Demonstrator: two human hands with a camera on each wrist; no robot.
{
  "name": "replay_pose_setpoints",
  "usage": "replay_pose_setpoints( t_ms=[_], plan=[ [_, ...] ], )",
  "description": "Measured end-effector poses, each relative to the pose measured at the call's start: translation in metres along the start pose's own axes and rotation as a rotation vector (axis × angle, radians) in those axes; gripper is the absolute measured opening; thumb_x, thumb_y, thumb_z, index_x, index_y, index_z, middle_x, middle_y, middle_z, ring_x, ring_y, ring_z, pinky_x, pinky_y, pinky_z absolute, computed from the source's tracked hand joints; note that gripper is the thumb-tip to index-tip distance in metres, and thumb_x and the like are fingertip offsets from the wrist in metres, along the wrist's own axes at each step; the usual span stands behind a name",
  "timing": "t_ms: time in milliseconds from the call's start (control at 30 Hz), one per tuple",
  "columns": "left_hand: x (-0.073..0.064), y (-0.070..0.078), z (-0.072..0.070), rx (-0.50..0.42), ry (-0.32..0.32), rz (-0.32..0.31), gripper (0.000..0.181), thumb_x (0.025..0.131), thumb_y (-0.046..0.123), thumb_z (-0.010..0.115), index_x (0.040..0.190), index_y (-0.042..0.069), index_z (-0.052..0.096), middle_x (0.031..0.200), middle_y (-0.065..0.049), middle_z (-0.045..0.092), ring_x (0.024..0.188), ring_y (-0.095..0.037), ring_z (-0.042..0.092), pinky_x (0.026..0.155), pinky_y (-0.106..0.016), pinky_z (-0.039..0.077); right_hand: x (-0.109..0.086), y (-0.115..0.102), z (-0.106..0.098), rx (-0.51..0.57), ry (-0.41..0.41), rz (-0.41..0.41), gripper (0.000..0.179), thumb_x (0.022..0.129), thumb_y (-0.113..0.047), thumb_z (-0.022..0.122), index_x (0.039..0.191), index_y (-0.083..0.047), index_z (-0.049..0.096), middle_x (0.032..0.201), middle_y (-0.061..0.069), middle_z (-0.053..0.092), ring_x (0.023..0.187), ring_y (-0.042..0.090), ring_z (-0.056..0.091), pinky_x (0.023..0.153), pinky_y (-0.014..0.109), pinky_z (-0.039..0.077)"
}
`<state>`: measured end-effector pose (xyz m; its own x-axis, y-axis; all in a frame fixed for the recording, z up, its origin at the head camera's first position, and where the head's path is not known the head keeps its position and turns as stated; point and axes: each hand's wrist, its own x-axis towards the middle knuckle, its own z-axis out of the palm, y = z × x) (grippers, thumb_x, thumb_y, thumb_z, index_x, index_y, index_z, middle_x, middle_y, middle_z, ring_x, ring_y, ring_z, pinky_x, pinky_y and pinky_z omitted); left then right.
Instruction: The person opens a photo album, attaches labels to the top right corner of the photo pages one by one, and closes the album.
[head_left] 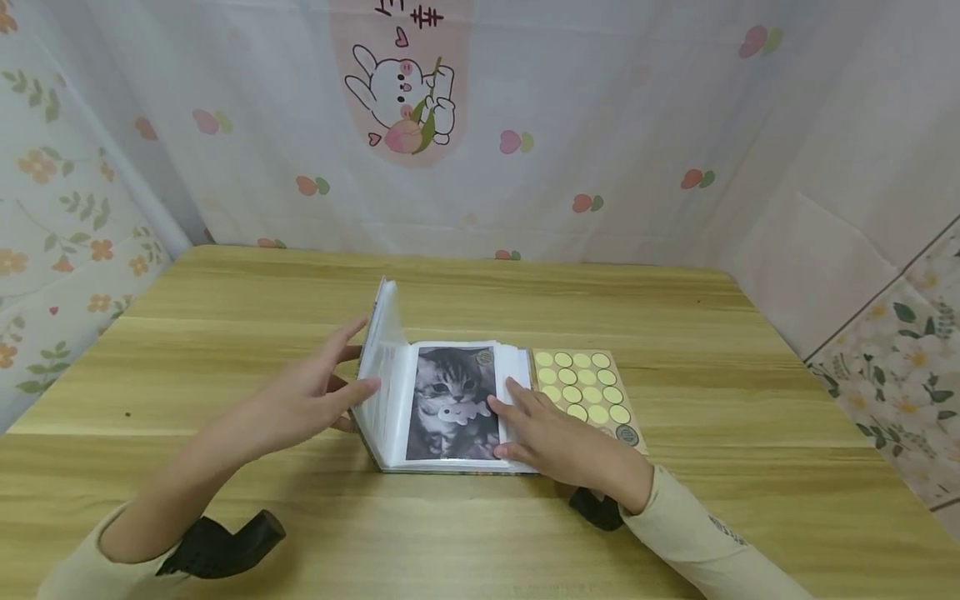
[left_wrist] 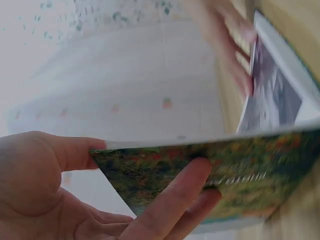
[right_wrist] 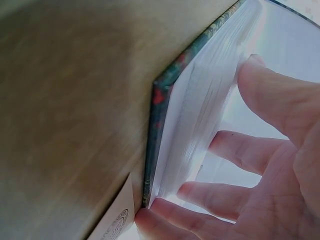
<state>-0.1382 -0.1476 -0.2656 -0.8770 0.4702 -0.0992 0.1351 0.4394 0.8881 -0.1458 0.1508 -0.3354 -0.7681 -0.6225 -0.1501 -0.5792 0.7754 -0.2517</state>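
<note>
A photo album (head_left: 520,467) lies open on the table, its front cover and some sleeves tilted up on the left. The page facing up holds a kitten photo (head_left: 450,417) in a clear sleeve. My left hand (head_left: 311,396) grips the raised cover, thumb inside and other fingers behind. In the left wrist view this cover (left_wrist: 225,155) is dark green with reddish flecks and pale lettering. My right hand (head_left: 555,437) rests with spread fingers on the right edge of the page. From the right wrist, the stacked sleeves (right_wrist: 205,105) show beside those fingers.
A tan sheet of round yellow stickers (head_left: 570,375) lies against the album's right side, partly under my right hand. The wooden table (head_left: 225,333) meets printed curtains (head_left: 615,125) at the back. Black wrist mounts (head_left: 232,546) sit on both forearms.
</note>
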Motion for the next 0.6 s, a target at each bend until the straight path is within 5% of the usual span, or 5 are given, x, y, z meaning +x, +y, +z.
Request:
replay_pose_setpoints(
  t_ms=[200,333,600],
  plan=[
    [0.000,0.001,0.032,0.090,-0.103,0.069,0.072,0.094,0.040,0.051,0.150,0.013,0.013,0.150,-0.020,0.024,0.122,-0.037,0.048,0.087,-0.043,0.050,0.000,0.000,0.000,-0.004,0.005,-0.007,0.061,0.096,-0.040,0.046,0.144,-0.005,0.033,0.149,0.029,0.020,0.131,0.050,0.029,0.098,0.054,0.039],
    [0.002,-0.006,0.052,0.232,-0.200,0.131,0.067,0.094,0.046,0.048,0.145,0.007,0.029,0.150,-0.015,0.026,0.133,-0.034,0.036,0.099,-0.050,0.040,0.001,0.001,0.000,-0.040,0.022,-0.037,0.052,0.096,-0.032,0.050,0.136,0.000,0.041,0.147,0.029,0.025,0.130,0.046,0.034,0.098,0.051,0.041],
    [0.006,-0.018,0.068,0.475,-0.271,0.194,0.060,0.094,0.046,0.047,0.144,0.014,0.035,0.154,-0.003,0.021,0.140,-0.031,0.022,0.106,-0.054,0.030,-0.001,0.004,-0.005,-0.053,-0.005,-0.029,0.046,0.094,-0.026,0.055,0.128,0.005,0.049,0.147,0.030,0.024,0.131,0.042,0.036,0.101,0.047,0.039]
  ],
)
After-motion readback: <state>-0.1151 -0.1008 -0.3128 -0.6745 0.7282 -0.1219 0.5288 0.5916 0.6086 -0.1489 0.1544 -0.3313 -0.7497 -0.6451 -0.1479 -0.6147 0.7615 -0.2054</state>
